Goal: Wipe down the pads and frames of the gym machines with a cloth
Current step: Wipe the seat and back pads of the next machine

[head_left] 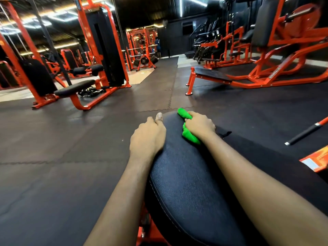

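A long black padded seat (186,174) runs from the bottom of the view out ahead of me. My left hand (148,135) grips the pad's left edge near its far end, thumb lying on top. My right hand (199,125) holds a bright green cloth (189,135) bunched against the top of the pad near the far end; green ends stick out above and below the fingers. A bit of the machine's orange frame (149,233) shows under the pad at the bottom.
Dark rubber mat floor (62,157) spreads to the left and ahead. An orange cable machine with a black seat (74,87) stands at the far left. An orange flat bench (211,75) and plate-loaded machines (276,41) fill the right. A black-handled bar (305,132) lies at right.
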Demonstrator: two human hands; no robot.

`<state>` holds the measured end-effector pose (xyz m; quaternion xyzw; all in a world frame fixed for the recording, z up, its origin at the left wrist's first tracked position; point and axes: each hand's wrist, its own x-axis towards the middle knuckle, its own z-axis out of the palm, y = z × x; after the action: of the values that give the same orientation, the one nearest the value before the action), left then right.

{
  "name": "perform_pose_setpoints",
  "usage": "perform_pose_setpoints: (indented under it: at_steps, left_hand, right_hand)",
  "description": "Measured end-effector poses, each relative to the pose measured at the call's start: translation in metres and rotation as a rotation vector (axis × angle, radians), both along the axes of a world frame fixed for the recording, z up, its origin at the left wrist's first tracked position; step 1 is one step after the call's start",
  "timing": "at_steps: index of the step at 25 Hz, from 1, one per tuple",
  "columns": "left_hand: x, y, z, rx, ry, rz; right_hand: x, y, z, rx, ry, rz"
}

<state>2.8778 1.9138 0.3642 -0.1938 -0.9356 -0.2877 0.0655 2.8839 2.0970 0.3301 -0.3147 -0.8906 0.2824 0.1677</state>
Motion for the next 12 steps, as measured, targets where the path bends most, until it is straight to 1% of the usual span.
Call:
perform_pose_setpoints:
  at_steps: [3, 4, 8, 12]
  left_hand:
    - [0.004, -0.001, 0.003, -0.036, 0.0, 0.008]
    - [0.004, -0.002, 0.003, -0.05, -0.01, 0.01]
    - [-0.003, -0.004, -0.003, -0.07, -0.039, -0.001]
    - [-0.008, -0.004, -0.007, -0.045, -0.04, 0.01]
  right_hand:
    - [0.038, -0.039, -0.002, 0.096, 0.056, 0.059]
    - [0.045, -0.045, -0.005, 0.101, 0.075, 0.075]
    - [0.038, -0.03, -0.011, 0.037, 0.046, 0.087]
    - [0.009, 0.007, -0.01, -0.048, 0.024, -0.04]
